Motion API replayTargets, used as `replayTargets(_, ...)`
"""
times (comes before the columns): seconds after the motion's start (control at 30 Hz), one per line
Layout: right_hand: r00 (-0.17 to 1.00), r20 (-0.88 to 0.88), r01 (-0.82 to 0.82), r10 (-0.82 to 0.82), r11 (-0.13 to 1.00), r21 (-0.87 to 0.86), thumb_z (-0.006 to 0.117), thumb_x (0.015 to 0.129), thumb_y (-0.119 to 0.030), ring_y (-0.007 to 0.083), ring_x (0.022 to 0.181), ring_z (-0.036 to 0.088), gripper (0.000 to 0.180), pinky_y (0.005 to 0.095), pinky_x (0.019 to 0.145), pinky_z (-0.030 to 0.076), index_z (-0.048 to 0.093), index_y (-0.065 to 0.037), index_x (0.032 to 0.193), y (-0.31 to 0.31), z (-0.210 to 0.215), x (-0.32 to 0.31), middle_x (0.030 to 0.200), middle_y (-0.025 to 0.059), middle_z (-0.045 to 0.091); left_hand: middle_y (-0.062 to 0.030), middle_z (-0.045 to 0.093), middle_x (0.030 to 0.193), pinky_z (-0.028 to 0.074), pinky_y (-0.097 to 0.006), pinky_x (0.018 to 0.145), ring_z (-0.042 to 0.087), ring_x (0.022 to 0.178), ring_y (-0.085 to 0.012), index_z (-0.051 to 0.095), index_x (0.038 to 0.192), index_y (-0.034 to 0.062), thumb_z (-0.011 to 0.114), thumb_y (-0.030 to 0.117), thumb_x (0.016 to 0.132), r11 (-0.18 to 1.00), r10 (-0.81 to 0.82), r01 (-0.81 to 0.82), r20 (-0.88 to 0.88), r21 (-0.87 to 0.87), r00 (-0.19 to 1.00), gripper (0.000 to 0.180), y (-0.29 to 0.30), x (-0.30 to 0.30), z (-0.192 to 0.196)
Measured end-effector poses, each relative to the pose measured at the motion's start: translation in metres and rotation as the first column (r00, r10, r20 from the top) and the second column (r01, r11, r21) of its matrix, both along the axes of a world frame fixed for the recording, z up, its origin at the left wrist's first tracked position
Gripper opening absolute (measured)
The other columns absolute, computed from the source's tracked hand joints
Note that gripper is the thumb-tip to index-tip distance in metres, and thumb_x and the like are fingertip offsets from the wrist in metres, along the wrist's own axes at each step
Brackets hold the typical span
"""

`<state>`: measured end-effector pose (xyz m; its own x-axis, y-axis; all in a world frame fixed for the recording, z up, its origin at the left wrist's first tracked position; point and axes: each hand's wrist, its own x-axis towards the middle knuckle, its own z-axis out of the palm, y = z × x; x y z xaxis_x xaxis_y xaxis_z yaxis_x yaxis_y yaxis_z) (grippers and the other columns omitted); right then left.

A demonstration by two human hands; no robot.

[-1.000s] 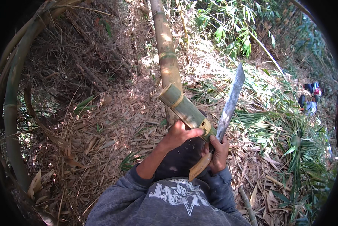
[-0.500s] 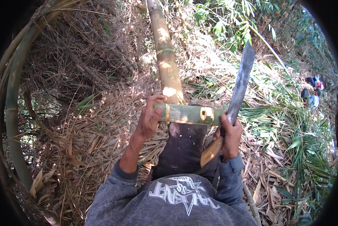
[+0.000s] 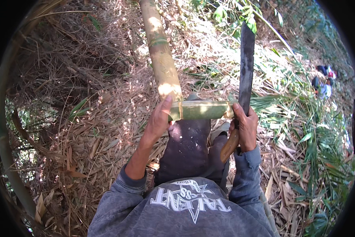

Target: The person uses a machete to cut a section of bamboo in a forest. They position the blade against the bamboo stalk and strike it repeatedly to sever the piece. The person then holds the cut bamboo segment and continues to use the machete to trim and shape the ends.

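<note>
My left hand (image 3: 160,118) grips the left end of a short green bamboo section (image 3: 203,110), held level across my knees. My right hand (image 3: 246,126) is closed on the wooden handle of a long machete (image 3: 246,67), and its fingers also touch the right end of the bamboo section. The dark blade points up and away from me. A long bamboo pole (image 3: 159,55) lies on the ground just beyond the short piece, running away from my left hand.
Dry bamboo leaves and twigs cover the ground (image 3: 94,134). Curved bamboo stems (image 3: 3,150) run along the left edge. Green foliage (image 3: 315,150) fills the right side. Another person (image 3: 323,85) crouches far off at the upper right.
The short bamboo section has turned from slanted to level across my lap. My left hand moved to its left end, and the machete blade swung more upright.
</note>
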<state>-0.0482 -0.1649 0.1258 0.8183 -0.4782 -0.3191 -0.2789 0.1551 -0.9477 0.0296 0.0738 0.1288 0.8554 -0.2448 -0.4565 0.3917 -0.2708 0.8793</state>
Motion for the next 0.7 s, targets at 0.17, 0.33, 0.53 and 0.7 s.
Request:
replayTargets(0.17, 0.995, -0.028, 0.093, -0.092, 0.995, 0.024, 0.066, 0.088, -0.041, 0.0099, 0.037, 0.049, 0.038, 0.0244, 0.034, 0.042, 0.054, -0.005, 0.083, -0.005, -0.009, -0.009, 0.053, 0.0004, 0.049, -0.0208, 0.052, 0.095, 0.046, -0.039, 0.056, 0.057, 0.074, -0.0361, 0.050, 0.119, 0.0018, 0.037, 0.037, 0.099, 0.979, -0.204, 0.180, 0.395, 0.098, 0.896, 0.042, -0.002, -0.006, -0.037)
replayTargets(0.33, 0.991, -0.071, 0.114, -0.111, 0.993, 0.035, 0.066, 0.088, -0.041, 0.0091, 0.037, 0.048, 0.039, 0.0238, 0.033, 0.040, 0.055, -0.003, 0.083, -0.013, -0.004, -0.030, 0.061, 0.0002, 0.052, -0.0158, 0.052, 0.084, 0.043, -0.035, 0.048, 0.054, 0.061, -0.0260, 0.054, 0.104, 0.0032, 0.039, 0.042, 0.098, 0.976, -0.206, 0.218, 0.399, 0.016, 0.894, 0.041, -0.010, -0.016, -0.056)
replayTargets(0.53, 0.990, -0.114, 0.081, -0.083, 0.996, -0.022, 0.069, 0.086, -0.037, 0.0096, 0.037, 0.049, 0.037, 0.0235, 0.034, 0.040, 0.059, -0.001, 0.089, -0.027, -0.006, -0.072, 0.064, 0.0024, 0.056, 0.0005, 0.043, 0.053, 0.026, -0.022, 0.032, 0.032, 0.035, -0.0061, 0.052, 0.077, 0.0096, 0.042, 0.058, 0.093, 0.923, -0.237, 0.125, -0.281, -0.363, 0.930, 0.052, -0.027, -0.029, -0.030)
replayTargets(0.7, 0.995, -0.078, 0.059, -0.058, 0.998, 0.022, 0.071, 0.084, -0.031, 0.0101, 0.040, 0.051, 0.034, 0.0234, 0.036, 0.042, 0.060, -0.001, 0.094, -0.019, -0.008, -0.090, 0.070, 0.0031, 0.058, -0.0002, 0.046, 0.058, 0.030, -0.022, 0.035, 0.034, 0.040, -0.0057, 0.058, 0.096, 0.0045, 0.041, 0.050, 0.098, 0.870, -0.313, 0.173, -0.245, -0.462, 0.918, 0.048, -0.014, -0.032, -0.052)
